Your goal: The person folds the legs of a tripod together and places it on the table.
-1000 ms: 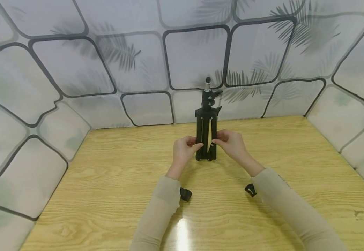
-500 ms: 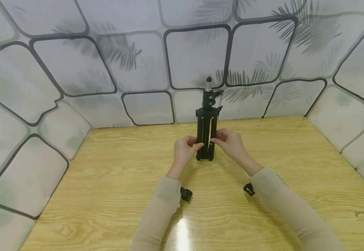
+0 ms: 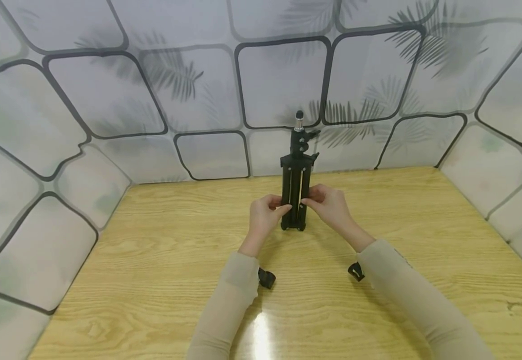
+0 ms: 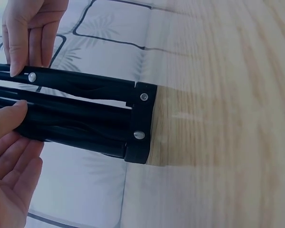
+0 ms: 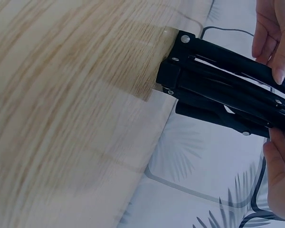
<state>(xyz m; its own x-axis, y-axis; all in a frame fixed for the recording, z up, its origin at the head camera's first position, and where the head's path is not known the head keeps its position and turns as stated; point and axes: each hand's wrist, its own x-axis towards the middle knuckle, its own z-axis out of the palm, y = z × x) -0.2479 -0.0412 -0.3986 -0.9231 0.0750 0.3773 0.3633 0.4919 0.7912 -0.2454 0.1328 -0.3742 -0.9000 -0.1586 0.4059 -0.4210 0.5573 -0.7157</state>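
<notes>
A black tripod stand [image 3: 295,185] stands upright on the wooden table, its legs folded close together and a silver stud with a dark tip at its top. My left hand [image 3: 263,216] pinches the left leg low down, thumb in front and fingers behind. On the other side my right hand [image 3: 328,206] pinches the right leg at about the same height. In the left wrist view the riveted foot ends [image 4: 141,123] of the legs sit close to the table surface. The right wrist view shows the folded legs [image 5: 223,76] between both hands.
Black straps [image 3: 267,278] show beneath the left sleeve, and a black buckle-like piece [image 3: 356,271] beside the right sleeve. A patterned cloth backdrop [image 3: 211,90] rises right behind the tripod and along both sides of the table [image 3: 152,280].
The right leg has swung inward with my right hand, narrowing the gap to the other legs. My left hand has stayed in place on its leg.
</notes>
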